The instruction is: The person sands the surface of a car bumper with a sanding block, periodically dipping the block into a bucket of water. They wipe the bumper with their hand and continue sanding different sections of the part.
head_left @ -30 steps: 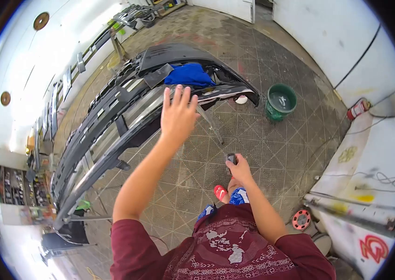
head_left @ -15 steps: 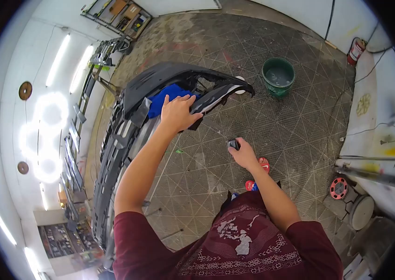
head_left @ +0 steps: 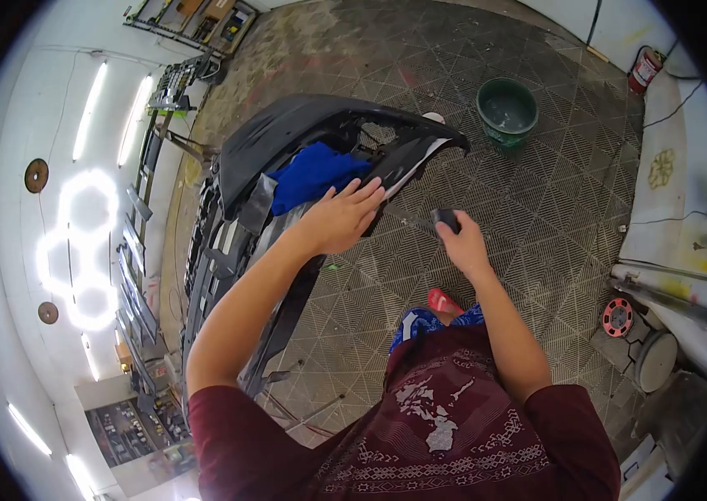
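Black bumper, left of the frame's middle, under a flat, empty left hand. Right of middle, small dark block, gripped in right hand.

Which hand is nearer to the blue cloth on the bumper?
The left. The left hand is right beside the blue cloth, at the bumper's near edge; the right hand is farther off to the right, holding a small dark block.
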The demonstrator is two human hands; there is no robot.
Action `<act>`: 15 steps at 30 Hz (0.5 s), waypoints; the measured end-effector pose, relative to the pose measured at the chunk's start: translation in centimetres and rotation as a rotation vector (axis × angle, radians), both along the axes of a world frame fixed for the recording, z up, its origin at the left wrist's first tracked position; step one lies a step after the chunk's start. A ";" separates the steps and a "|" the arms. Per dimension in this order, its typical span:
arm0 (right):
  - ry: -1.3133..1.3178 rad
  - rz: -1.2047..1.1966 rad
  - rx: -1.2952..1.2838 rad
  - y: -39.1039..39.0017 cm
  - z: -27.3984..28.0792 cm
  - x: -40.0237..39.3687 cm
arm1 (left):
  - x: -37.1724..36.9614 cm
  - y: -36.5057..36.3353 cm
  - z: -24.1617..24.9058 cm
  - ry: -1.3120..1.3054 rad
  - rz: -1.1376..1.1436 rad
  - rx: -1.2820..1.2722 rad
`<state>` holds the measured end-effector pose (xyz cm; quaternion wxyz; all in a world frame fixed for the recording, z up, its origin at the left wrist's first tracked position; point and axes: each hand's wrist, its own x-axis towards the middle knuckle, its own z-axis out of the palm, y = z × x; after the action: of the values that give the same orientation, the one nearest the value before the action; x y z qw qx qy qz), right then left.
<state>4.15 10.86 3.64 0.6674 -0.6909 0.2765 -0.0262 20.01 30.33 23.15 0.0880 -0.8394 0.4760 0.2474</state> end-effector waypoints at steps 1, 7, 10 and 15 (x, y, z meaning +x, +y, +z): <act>0.002 -0.023 -0.016 0.2 1.1 0.1 | -0.7 1.4 1.2 0.026 -0.001 -0.017; -0.133 -0.014 -0.083 2.8 9.4 1.0 | -3.7 8.6 4.8 0.084 0.013 -0.208; -0.200 -0.011 -0.140 5.6 13.2 1.0 | -4.9 11.3 4.4 0.124 0.076 -0.445; -0.357 0.019 -0.334 10.2 16.5 0.3 | -6.0 12.8 3.5 0.252 0.444 -0.546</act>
<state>4.44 21.08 20.10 0.5824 -0.7787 0.1392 -0.1871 13.98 43.18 26.60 -0.2542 -0.8776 0.3380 0.2256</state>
